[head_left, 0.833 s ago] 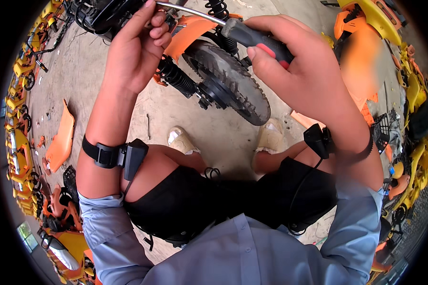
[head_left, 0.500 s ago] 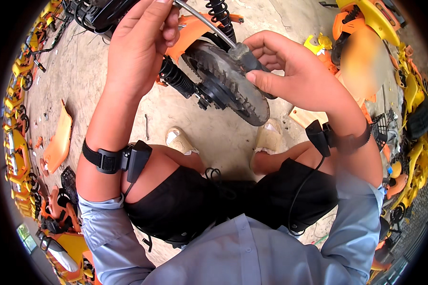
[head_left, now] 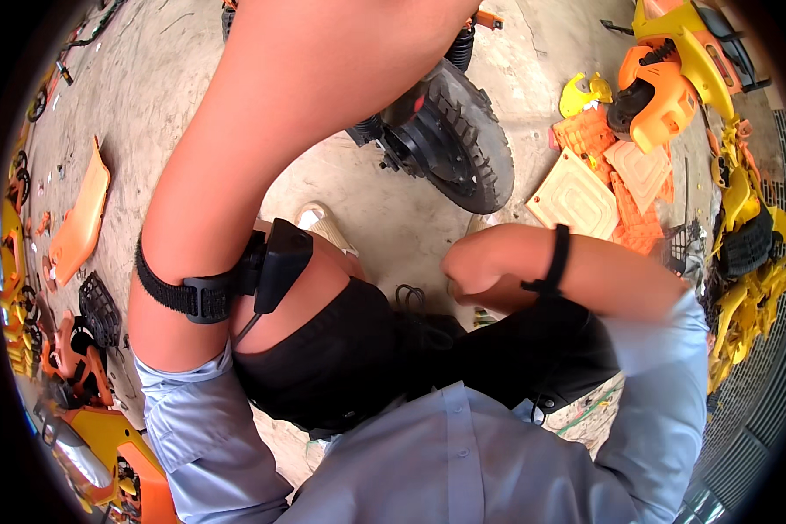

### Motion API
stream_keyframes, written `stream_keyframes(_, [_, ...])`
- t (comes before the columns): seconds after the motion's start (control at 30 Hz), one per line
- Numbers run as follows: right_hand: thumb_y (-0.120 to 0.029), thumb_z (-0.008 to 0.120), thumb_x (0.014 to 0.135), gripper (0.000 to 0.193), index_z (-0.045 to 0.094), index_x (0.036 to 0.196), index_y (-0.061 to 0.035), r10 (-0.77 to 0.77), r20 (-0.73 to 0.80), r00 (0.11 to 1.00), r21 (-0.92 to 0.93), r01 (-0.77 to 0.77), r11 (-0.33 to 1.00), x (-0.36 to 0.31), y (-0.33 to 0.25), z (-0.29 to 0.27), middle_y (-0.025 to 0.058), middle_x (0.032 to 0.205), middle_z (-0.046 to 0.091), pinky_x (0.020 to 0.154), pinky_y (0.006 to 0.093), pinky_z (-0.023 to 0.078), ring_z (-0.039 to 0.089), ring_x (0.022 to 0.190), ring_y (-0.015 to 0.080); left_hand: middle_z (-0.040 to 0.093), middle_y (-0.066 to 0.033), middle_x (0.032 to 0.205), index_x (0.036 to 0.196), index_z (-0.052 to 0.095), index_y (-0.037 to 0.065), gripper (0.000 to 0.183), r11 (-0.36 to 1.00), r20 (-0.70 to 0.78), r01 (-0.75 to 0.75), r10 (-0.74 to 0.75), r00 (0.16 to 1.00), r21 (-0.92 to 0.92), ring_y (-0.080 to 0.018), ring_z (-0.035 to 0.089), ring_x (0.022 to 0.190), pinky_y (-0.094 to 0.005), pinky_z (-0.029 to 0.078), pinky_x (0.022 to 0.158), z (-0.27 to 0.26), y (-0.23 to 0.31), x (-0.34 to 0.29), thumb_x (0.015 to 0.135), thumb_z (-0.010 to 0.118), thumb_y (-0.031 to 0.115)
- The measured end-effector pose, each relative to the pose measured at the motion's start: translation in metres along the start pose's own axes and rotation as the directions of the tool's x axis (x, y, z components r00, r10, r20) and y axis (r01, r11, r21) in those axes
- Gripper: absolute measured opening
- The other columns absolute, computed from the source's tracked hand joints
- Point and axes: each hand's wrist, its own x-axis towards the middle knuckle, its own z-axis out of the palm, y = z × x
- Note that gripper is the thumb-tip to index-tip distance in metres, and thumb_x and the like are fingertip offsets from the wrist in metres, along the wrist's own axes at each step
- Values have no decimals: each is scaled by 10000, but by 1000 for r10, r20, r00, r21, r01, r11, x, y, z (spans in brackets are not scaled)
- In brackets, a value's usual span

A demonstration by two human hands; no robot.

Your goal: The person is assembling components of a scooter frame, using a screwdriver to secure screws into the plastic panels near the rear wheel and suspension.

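A small scooter wheel with a knobbly black tyre stands on the concrete just beyond my knees, with a black spring beside it. My left forearm reaches up across the wheel and leaves the picture at the top, so my left hand is hidden. A black strap with a small black box sits on that forearm. My right hand is drawn back over my lap, curled into a fist, apart from the wheel. Nothing shows inside the fist. A black band circles the right wrist.
Orange and cream plastic panels lie to the right of the wheel, with orange and yellow body shells behind them. On the left lie a long orange panel and a black mesh basket. More yellow parts pile up at the far right.
My right hand has let go of the grip by the wheel and pulled back to my lap. My left hand has gone up out of view. The view has tipped downward.
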Motion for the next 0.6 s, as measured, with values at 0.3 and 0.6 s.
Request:
stream_keyframes(0.3, [-189,582,849,238,768,960,-91,457,-325,828,149,-432,889,199,132,144,164,1039,718,818,452,544,688,982,332,588,-15,758,984,611,-14,102,996,42,90,-89,995,-29,-51,534,679,-208,449,606,-22,9,-5,967,604,86])
stream_keyframes(0.6, [-188,538,868,242,779,853,-164,506,-578,640,5,-617,787,235,158,209,45,928,742,827,386,483,659,985,229,589,-19,775,1009,625,-7,116,989,104,63,-77,992,131,-72,531,682,-227,450,610,-30,-2,-3,967,607,100])
